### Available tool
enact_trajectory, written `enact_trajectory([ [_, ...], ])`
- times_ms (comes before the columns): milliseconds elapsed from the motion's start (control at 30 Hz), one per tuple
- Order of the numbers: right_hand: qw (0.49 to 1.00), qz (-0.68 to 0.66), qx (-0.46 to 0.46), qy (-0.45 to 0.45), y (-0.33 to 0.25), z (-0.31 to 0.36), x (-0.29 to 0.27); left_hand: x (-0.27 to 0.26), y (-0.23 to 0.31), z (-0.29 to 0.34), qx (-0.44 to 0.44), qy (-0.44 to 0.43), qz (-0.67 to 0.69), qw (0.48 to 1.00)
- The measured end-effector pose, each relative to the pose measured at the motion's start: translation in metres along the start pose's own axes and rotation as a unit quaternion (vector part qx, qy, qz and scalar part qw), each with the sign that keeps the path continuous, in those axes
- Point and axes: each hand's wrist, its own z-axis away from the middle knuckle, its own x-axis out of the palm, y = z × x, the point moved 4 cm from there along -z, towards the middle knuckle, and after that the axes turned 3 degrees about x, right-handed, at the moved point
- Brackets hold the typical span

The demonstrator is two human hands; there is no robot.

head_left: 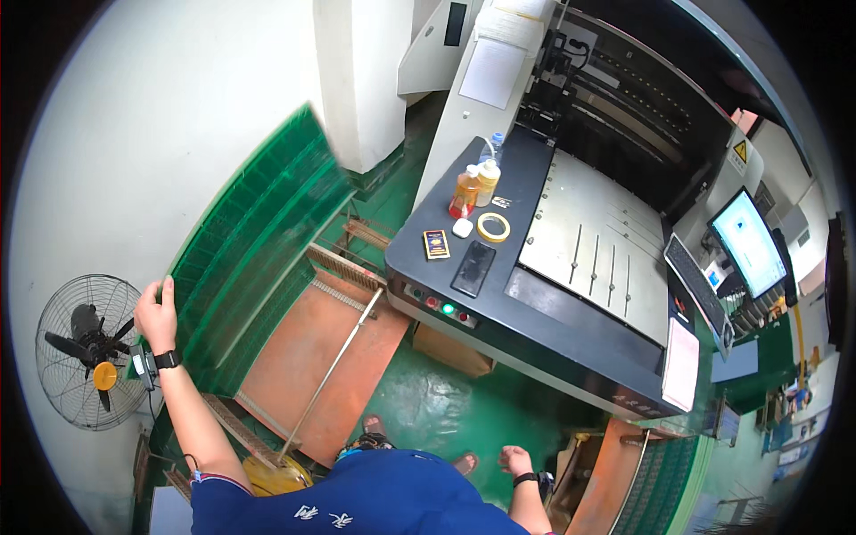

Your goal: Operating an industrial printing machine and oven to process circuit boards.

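Observation:
My left hand [159, 314] is closed on the near left edge of a large green circuit board panel [259, 209], thumb on top. The panel stands tilted over a wooden rack, its grid pattern smeared by motion. More green boards [283, 323] stand in that rack behind a slotted bar [346, 267]. Low by my body, at the right, my right hand [515, 460] hangs with its fingers curled in and nothing visible in them. It touches nothing.
A wire-caged fan [85, 339] stands beside my left hand. Ahead is a dark machine table [419, 236] with bottles [465, 192], a tape roll [493, 227] and a phone [473, 268]. A monitor [749, 241] and keyboard [695, 281] sit right; another board rack [606, 481] stands lower right.

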Motion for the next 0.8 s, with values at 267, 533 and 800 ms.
enact_trajectory([
  [267,0.997,-0.032,-0.037,-0.062,0.030,-0.016,-0.046,0.055,0.192,0.098,-0.168,-0.140,0.618,0.755],
  [533,0.969,-0.200,-0.117,-0.088,-0.001,0.023,-0.139,0.113,0.409,0.248,-0.240,-0.389,0.721,0.521],
  [800,0.853,-0.436,-0.233,-0.165,-0.021,0.054,-0.192,0.135,0.516,0.293,-0.252,-0.464,0.641,0.557],
])
